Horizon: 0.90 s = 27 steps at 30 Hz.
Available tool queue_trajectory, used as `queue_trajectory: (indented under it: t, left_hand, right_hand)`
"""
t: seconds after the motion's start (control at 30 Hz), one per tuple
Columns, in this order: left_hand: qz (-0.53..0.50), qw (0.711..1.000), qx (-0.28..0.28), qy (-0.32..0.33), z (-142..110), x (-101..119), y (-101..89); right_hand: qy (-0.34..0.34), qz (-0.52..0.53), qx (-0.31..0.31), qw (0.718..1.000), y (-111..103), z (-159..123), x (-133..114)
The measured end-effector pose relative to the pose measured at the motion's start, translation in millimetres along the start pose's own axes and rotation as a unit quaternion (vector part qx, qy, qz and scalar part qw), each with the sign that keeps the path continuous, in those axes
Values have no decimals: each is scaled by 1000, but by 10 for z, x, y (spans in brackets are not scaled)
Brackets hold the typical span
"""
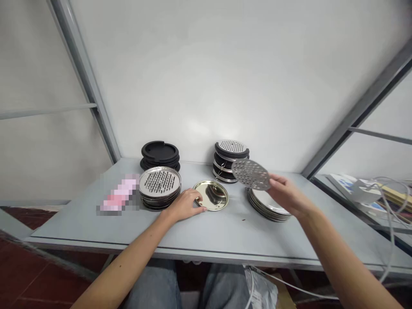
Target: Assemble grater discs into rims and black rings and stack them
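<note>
The right hand [286,195] grips a round perforated steel disc [250,174] aloft; the unclenched left hand [184,205] touches a shiny brass-coloured round lid [211,195] on its right.

2 hands: left hand [184,205] touching 1 gold-toned round lid [211,195], right hand [286,195] holding 1 perforated steel disc [250,174]. 4 stacks on the worktop [64,223]: 2 nr back edge (black rings [159,155], mixed black & steel w/ grater on top [231,161]), 2 fwd of those (grater discs [160,187], plain steel plates [268,205]). Also 1 pixelated pink item [118,194] twd left edge.
</note>
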<state>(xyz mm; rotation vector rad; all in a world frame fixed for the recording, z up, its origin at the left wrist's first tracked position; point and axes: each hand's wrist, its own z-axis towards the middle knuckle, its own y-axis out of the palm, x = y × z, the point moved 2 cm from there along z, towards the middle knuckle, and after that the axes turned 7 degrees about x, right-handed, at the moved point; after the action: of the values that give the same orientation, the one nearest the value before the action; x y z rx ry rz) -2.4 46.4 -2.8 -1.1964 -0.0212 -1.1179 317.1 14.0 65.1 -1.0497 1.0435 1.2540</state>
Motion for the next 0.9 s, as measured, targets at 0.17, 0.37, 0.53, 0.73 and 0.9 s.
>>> queue_trajectory:
  t: [0.17,0.37,0.53,0.73,0.9]
  left_hand:
    - [-27,996,68,-50,-9,22,-23]
    - [-11,996,53,-71,-18,-68,46]
    - [13,997,15,-80,-28,-69,50]
    - [17,998,-1,-52,-18,-58,35]
    - [37,998,-6,-41,-19,-103,62]
  right_hand:
    - [25,-67,-66,995,537,29,139]
    - [-20,-151,-195,969,881,222,246]
    - [-83,-162,-208,961,931,282,352]
    - [-149,-160,-177,960,972,196,446]
    - [-145,-211,-201,946,999,168,502]
